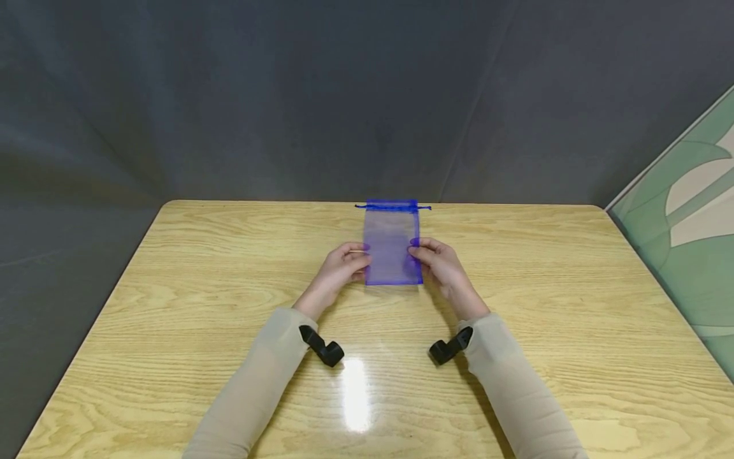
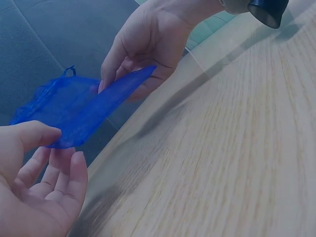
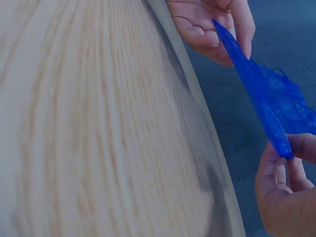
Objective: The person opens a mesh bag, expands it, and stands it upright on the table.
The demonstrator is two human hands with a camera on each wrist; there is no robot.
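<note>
A sheer blue drawstring pouch (image 1: 392, 245) is held flat above the table, its corded end pointing away from the person. My left hand (image 1: 343, 266) pinches its left edge between thumb and fingers. On the opposite edge, my right hand (image 1: 443, 264) pinches the mesh the same way. The left wrist view shows the pouch (image 2: 94, 106) lifted off the wood, with the left thumb (image 2: 39, 133) on top of it. In the right wrist view the pouch (image 3: 264, 101) appears nearly edge-on, stretched between both hands. Whether anything lies inside cannot be made out beyond the thin mesh.
The wooden table (image 1: 229, 319) spreads around both arms, its far edge just beyond the pouch. Behind it hangs a dark grey cloth (image 1: 367, 95). A green and white patterned panel (image 1: 688, 217) stands at the right. Black camera mounts (image 1: 328, 352) sit on both sleeves.
</note>
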